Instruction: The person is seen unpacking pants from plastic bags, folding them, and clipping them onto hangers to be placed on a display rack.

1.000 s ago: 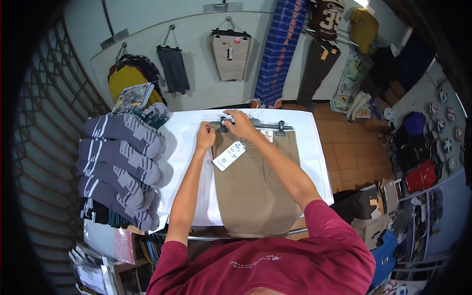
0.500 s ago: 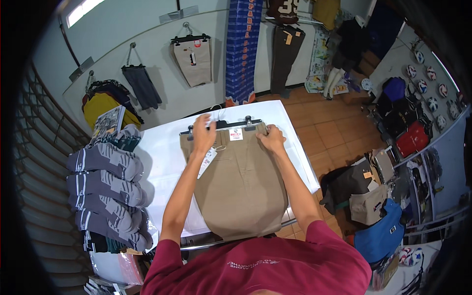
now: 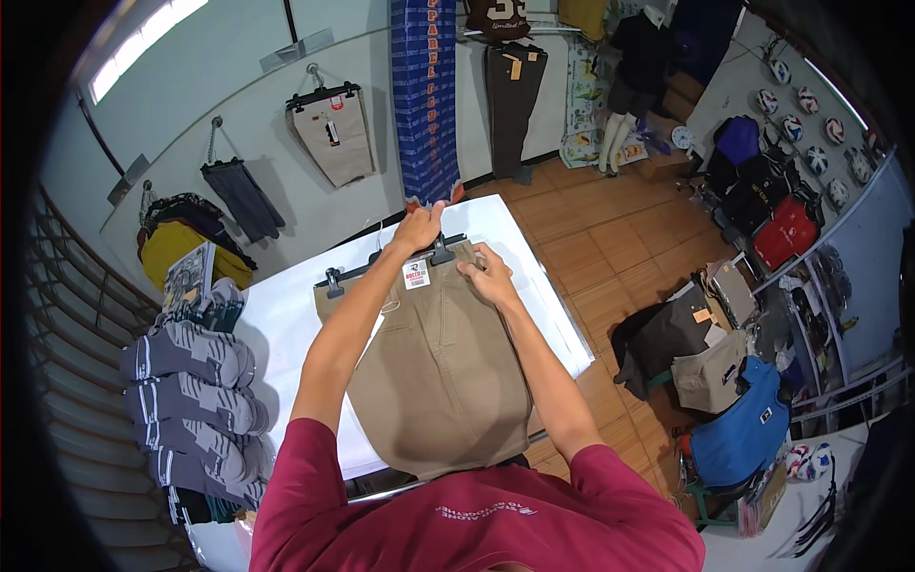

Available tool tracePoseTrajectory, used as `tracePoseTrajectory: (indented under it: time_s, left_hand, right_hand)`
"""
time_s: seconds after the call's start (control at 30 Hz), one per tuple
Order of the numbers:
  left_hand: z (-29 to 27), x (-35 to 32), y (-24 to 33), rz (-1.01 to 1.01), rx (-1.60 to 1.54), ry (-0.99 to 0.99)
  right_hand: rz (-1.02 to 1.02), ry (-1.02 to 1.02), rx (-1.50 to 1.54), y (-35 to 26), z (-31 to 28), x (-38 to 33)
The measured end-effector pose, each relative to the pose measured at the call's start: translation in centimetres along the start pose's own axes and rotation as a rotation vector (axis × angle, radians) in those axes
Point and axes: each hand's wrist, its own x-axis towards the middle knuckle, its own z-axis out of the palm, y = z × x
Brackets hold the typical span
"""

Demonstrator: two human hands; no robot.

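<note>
Khaki trousers (image 3: 443, 353) lie on the white-topped table (image 3: 286, 305) with their waistband away from me. A black clip hanger (image 3: 357, 276) runs along the waistband, one clip near each end. My left hand (image 3: 419, 229) reaches across the waistband and has its fingers closed at the hanger's right clip (image 3: 441, 251). At the right end of the waistband, my right hand (image 3: 489, 278) pinches the cloth between thumb and fingers. A white label (image 3: 416, 275) sits on the waistband. My left forearm partly covers a hanging paper tag.
Rolled grey garments (image 3: 191, 410) are stacked along the table's left side, beside a magazine (image 3: 189, 276). A blue patterned pillar (image 3: 426, 105) stands beyond the table. To the right are a tiled floor (image 3: 581, 248) and a heap of clothes (image 3: 705, 362).
My left hand has moved from the hanger's left part to its right clip. My right hand stays by the waistband's right end. The whole view has shifted.
</note>
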Motion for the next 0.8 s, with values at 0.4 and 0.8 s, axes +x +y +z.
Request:
tracePoseTrajectory:
  time_s: [0.4, 0.8]
  left_hand:
    - [-1.1, -0.5, 1.0, 0.063, 0.035, 0.035]
    - [-1.8, 0.8, 0.4, 0.063, -0.087, 0.368]
  right_hand:
    - [-0.033, -0.060, 0.217, 0.1, -0.1, -0.3]
    - [-0.050, -0.087, 0.390, 0.9, 0.2, -0.2]
